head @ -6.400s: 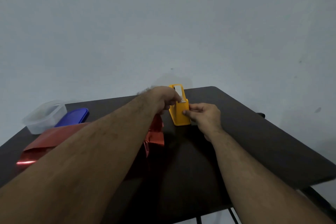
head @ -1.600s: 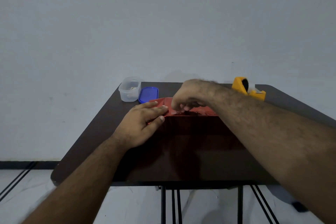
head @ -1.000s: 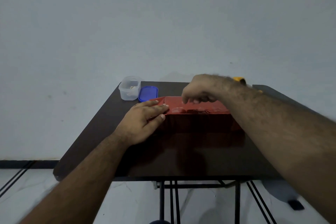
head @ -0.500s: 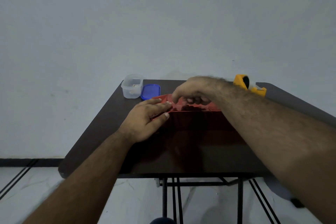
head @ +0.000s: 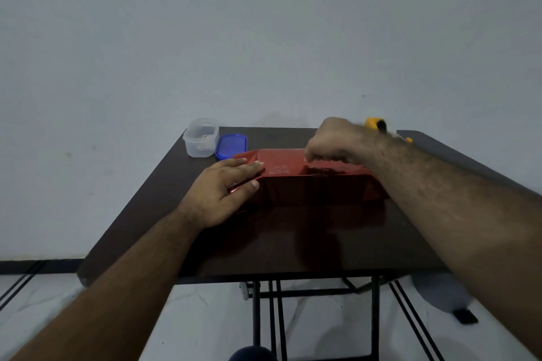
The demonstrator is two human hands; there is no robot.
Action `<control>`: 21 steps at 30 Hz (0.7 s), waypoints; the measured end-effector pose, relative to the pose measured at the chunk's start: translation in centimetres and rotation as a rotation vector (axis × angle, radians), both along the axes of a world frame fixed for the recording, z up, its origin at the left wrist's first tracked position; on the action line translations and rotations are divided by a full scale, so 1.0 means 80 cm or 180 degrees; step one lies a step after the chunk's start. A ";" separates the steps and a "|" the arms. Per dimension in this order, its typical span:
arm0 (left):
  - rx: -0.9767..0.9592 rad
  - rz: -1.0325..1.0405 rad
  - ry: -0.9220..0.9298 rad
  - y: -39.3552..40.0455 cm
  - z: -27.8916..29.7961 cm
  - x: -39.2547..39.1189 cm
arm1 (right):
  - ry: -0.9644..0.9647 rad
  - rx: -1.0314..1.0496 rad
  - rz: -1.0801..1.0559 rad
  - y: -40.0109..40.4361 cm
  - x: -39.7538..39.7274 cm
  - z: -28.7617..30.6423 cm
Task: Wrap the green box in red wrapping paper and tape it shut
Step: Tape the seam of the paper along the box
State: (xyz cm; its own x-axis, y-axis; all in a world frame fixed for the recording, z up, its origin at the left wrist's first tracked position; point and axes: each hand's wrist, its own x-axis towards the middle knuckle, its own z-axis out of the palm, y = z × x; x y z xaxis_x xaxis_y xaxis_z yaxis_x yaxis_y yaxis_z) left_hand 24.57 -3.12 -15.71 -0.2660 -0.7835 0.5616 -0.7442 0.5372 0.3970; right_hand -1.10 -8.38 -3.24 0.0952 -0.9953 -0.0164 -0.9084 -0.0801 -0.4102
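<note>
Pinning red wrapping paper [head: 281, 168] flat, the left hand [head: 225, 187], fingers straight, anchors the parcel's nine-o'clock end; the right hand [head: 334, 141], fingers curled, presses the top seam, presumably seating tape.

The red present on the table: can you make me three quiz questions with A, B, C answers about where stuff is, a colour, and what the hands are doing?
1. Where is the blue lid?
A. beside the clear tub
B. on the floor
C. on the present

2. What colour is the tape holder?
A. green
B. yellow
C. pink

3. How is the left hand?
A. in a fist
B. flat on the red paper
C. lifting the tub

Answers: 1 A, it lies right next to the tub. 2 B, yellow shows behind the right hand. 3 B, its straight fingers press the paper's end.
</note>
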 end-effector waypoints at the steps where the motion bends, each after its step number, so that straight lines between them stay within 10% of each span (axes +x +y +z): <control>1: -0.0011 0.0003 -0.0027 0.000 0.000 0.000 | -0.0078 -0.0566 0.0149 0.002 -0.008 -0.004; 9: -0.0140 0.0099 -0.0259 0.003 -0.003 0.001 | 0.1754 -0.0872 0.1456 0.022 -0.034 -0.067; 21: -0.0024 0.0305 0.0068 0.008 -0.002 -0.002 | 0.1461 -0.0865 0.1171 -0.007 -0.014 -0.060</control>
State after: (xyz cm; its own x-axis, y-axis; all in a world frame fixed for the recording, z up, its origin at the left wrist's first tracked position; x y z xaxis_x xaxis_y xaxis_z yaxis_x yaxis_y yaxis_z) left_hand 24.39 -2.45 -15.83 -0.1778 -0.8004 0.5725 -0.7838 0.4670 0.4094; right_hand -2.19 -8.95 -8.06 0.4741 -0.8734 0.1113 -0.8800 -0.4660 0.0920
